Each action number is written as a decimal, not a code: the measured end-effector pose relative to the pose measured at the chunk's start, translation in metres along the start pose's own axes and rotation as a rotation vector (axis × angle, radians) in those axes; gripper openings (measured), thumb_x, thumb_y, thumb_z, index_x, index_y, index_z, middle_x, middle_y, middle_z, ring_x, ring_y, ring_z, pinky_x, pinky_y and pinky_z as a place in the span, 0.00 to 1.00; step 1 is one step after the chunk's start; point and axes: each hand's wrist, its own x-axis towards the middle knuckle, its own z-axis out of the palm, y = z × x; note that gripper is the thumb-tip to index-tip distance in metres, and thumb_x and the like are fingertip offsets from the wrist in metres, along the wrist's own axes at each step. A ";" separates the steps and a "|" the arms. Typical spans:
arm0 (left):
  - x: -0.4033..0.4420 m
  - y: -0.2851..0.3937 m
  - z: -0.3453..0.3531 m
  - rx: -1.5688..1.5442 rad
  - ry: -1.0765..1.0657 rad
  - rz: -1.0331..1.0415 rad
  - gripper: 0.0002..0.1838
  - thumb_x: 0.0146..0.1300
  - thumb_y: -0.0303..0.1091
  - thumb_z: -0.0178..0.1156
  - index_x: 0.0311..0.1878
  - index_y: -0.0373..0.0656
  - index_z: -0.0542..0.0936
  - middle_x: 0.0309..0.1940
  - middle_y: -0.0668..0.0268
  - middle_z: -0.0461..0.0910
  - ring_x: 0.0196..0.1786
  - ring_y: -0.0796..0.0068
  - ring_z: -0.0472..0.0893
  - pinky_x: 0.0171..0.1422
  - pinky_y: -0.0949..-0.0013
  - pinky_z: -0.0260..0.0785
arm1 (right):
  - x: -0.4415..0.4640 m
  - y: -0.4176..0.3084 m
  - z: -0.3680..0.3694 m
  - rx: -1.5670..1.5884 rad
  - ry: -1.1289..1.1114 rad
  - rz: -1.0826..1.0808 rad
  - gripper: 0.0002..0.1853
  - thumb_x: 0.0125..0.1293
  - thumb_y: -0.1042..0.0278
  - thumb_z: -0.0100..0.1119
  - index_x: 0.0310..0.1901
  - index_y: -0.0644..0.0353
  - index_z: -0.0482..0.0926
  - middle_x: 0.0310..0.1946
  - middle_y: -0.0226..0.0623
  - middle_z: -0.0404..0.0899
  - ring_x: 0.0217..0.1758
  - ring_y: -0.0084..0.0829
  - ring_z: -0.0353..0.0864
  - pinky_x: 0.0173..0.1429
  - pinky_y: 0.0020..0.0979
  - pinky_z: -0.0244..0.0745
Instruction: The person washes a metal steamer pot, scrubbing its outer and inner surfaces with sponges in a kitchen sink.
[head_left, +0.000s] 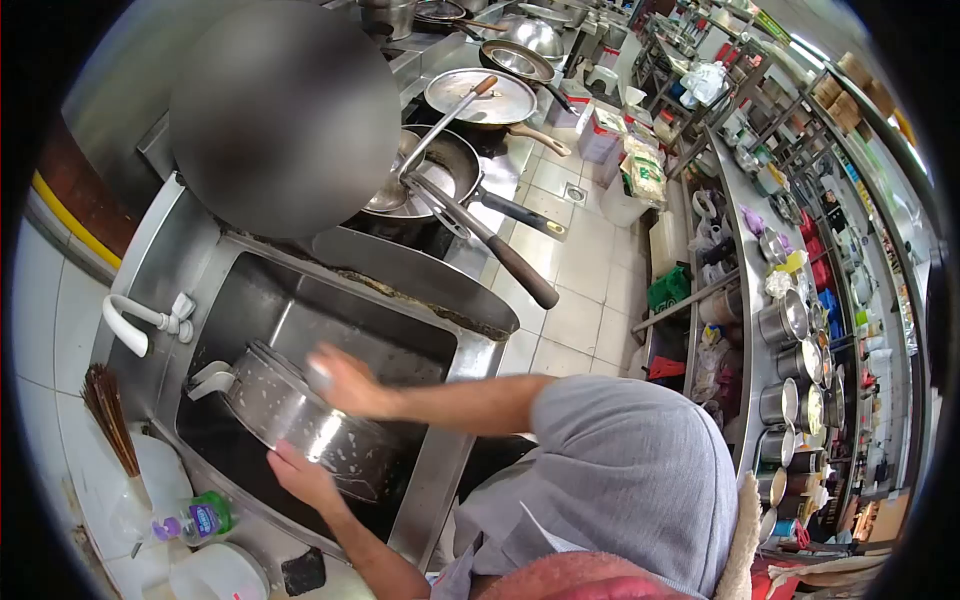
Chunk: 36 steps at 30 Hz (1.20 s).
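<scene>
Left of frame: holding pot (310,428) with half-curled left hand (304,480); cannot tell grip of right hand (352,386); seemingly mid-scrub, unrinsed.

Several pans (482,97) are resting on the stove (510,171). Metal pots (779,402) are lining the right-hand surface (748,285).

The right hand (348,386) is blurred, I can't make out its pale object (319,374), and a grey blur (285,120) covers the nearest pan's (464,160) edge.
</scene>
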 end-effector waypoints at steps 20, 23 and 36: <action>-0.027 0.024 0.027 -0.167 -0.005 -0.072 0.19 0.72 0.40 0.45 0.37 0.28 0.69 0.26 0.55 0.70 0.30 0.67 0.66 0.38 0.64 0.63 | 0.031 -0.023 -0.030 -0.009 -0.208 0.101 0.13 0.53 0.69 0.61 0.40 0.62 0.74 0.48 0.48 0.64 0.54 0.49 0.69 0.55 0.43 0.69; -0.029 0.028 0.026 -0.193 -0.025 -0.132 0.18 0.72 0.39 0.45 0.37 0.28 0.68 0.27 0.56 0.69 0.30 0.68 0.65 0.37 0.64 0.63 | 0.007 -0.012 -0.031 -0.044 -0.135 -0.033 0.12 0.52 0.71 0.60 0.39 0.61 0.74 0.48 0.46 0.65 0.55 0.49 0.68 0.54 0.44 0.69; -0.027 0.020 0.031 -0.385 -0.122 -0.140 0.12 0.69 0.35 0.49 0.36 0.34 0.68 0.24 0.63 0.74 0.28 0.78 0.71 0.31 0.71 0.65 | 0.050 -0.002 -0.017 -0.168 -0.100 -0.139 0.11 0.52 0.68 0.60 0.38 0.59 0.78 0.46 0.46 0.73 0.49 0.46 0.75 0.52 0.42 0.72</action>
